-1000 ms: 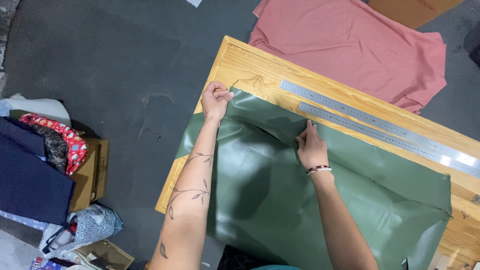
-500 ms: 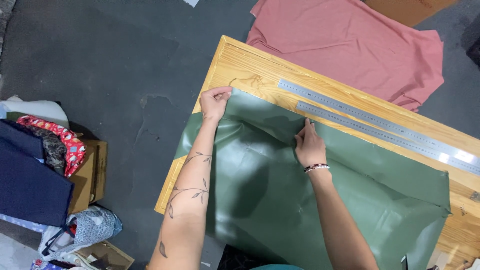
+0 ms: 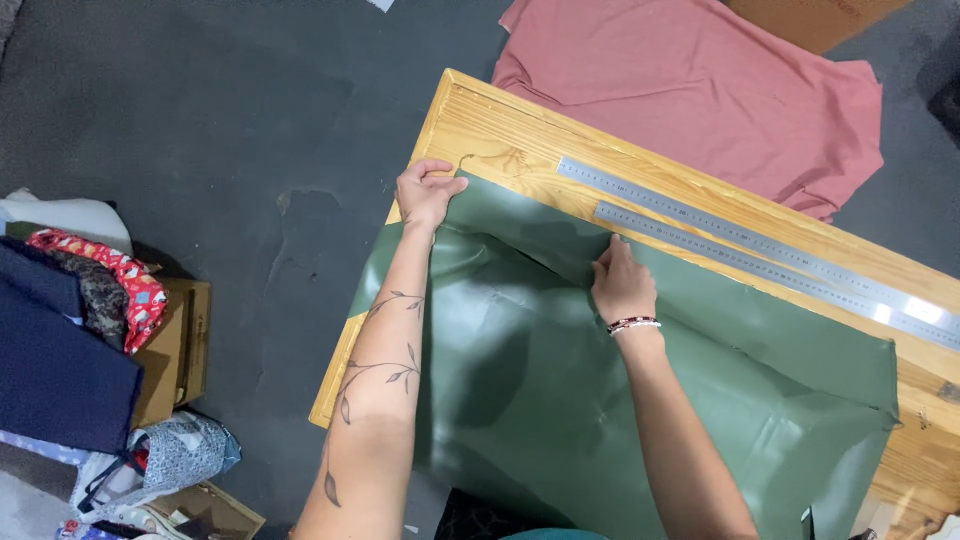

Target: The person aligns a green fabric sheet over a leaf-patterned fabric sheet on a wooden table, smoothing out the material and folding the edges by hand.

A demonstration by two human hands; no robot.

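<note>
Shifting slightly along the far edge, the left hand [image 3: 428, 192] is pinching a corner of the green sheet [image 3: 600, 400], the right hand [image 3: 622, 285] pressing it flat on the wooden surface [image 3: 500, 140]; it appears limp, smooth, best gripped at its edges.

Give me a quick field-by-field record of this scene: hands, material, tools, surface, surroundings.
left hand: grips the far left corner of the green sheet, fingers curled over its edge
right hand: pressed flat on the sheet's far edge
rulers: two long metal rulers lying beyond the sheet, side by side
surface: wooden table, sheet hanging over its left edge
floor: pink cloth beyond the table; folded fabrics and cardboard boxes at left
</note>
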